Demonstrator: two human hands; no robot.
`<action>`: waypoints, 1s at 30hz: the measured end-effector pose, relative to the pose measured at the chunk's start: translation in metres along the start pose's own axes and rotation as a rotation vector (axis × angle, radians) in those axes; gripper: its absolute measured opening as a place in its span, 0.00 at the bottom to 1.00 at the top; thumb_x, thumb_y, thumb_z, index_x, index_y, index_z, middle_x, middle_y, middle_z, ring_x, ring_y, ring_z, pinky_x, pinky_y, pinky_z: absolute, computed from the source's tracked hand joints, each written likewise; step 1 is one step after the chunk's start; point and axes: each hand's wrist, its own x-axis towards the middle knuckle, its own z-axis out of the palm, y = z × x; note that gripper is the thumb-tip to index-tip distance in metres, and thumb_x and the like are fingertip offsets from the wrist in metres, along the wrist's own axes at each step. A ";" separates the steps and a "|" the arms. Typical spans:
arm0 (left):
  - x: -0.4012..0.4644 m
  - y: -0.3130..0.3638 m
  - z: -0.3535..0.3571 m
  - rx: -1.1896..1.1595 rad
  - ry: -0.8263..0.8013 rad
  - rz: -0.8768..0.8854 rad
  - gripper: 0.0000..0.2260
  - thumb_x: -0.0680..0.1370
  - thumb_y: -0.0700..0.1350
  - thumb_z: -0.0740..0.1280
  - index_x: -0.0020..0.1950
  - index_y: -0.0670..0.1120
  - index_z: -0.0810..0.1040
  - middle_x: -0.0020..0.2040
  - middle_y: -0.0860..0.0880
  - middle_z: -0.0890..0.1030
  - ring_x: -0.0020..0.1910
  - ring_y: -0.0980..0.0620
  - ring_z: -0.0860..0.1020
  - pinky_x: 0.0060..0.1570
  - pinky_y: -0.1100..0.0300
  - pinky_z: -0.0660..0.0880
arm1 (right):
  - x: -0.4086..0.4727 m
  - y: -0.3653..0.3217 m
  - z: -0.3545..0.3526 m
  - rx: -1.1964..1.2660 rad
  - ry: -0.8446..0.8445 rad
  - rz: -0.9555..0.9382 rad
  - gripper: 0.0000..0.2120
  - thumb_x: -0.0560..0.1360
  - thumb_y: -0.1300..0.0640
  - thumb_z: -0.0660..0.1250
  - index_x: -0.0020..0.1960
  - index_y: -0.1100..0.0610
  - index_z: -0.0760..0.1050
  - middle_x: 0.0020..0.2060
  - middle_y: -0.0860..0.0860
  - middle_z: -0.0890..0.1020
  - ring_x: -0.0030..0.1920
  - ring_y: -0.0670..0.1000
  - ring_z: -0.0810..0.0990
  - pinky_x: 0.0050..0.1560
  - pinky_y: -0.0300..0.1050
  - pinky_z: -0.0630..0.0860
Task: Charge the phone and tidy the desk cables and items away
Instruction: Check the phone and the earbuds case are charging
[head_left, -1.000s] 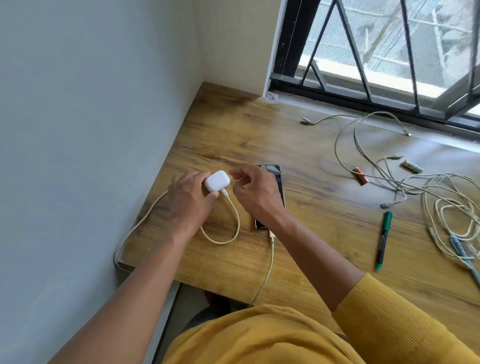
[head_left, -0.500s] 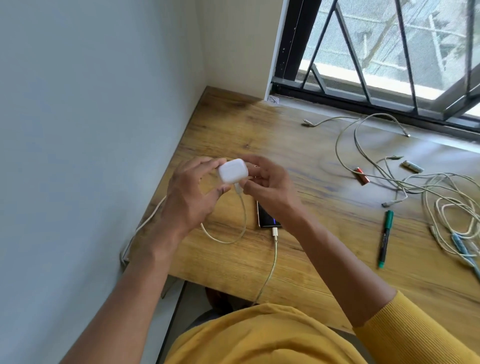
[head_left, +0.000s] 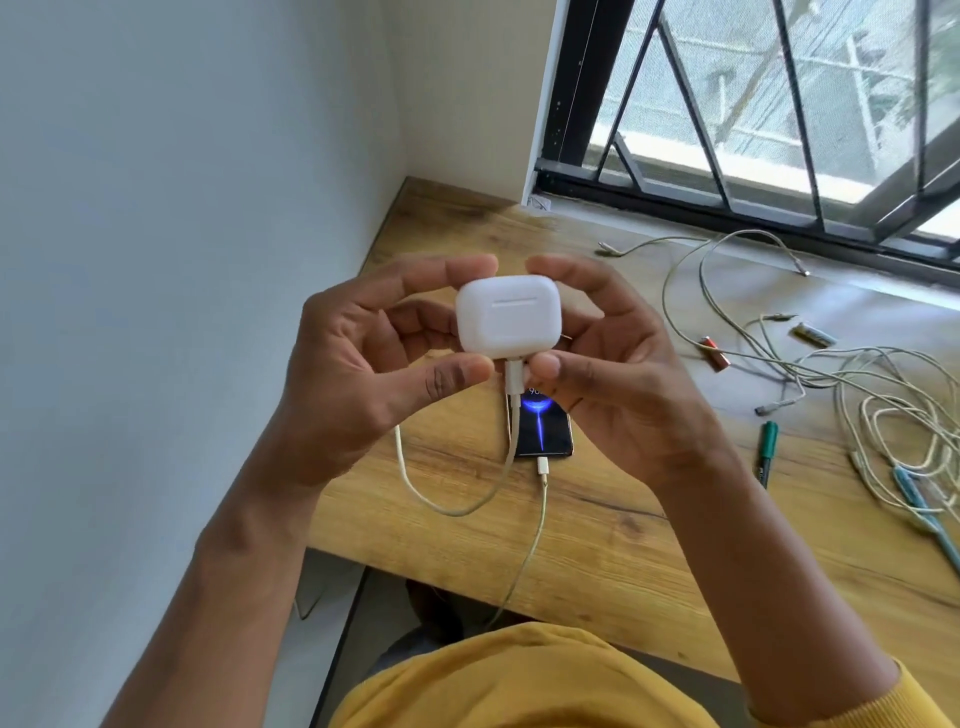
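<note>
Above the phone (head_left: 543, 428), 2 curled hands around a white case (head_left: 506, 317)

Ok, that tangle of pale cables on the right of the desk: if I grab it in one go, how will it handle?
The tangled cables are probably floppy: they lie in loose, overlapping loops on the desk. Lifting one strand will likely drag its neighbours, since the loops cross. They may also snag the blue pen lying among them, and perhaps nudge the batteries they pass near.

Saw a black window grille (head_left: 576, 78) beyond the right hand (head_left: 623, 374), a pale wall (head_left: 182, 208) left of the left hand (head_left: 353, 374).
</note>
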 end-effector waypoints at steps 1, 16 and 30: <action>0.001 0.003 0.001 -0.045 -0.010 0.008 0.25 0.74 0.36 0.77 0.70 0.43 0.77 0.61 0.45 0.85 0.62 0.39 0.84 0.57 0.47 0.84 | 0.000 -0.004 0.002 0.014 -0.017 -0.009 0.27 0.73 0.76 0.68 0.68 0.56 0.75 0.54 0.62 0.83 0.51 0.58 0.84 0.52 0.49 0.83; 0.017 0.029 0.016 -0.399 -0.141 0.079 0.27 0.76 0.45 0.78 0.71 0.42 0.71 0.62 0.48 0.80 0.62 0.46 0.80 0.56 0.58 0.81 | 0.008 -0.032 0.023 0.097 -0.200 -0.078 0.26 0.72 0.66 0.78 0.66 0.54 0.75 0.59 0.60 0.80 0.54 0.64 0.75 0.53 0.46 0.83; 0.024 0.031 0.019 -0.427 -0.177 0.110 0.24 0.77 0.43 0.77 0.71 0.45 0.74 0.62 0.48 0.79 0.64 0.46 0.80 0.57 0.57 0.81 | 0.010 -0.039 0.021 0.121 -0.226 -0.083 0.26 0.72 0.68 0.77 0.67 0.55 0.74 0.59 0.62 0.79 0.54 0.62 0.78 0.52 0.49 0.83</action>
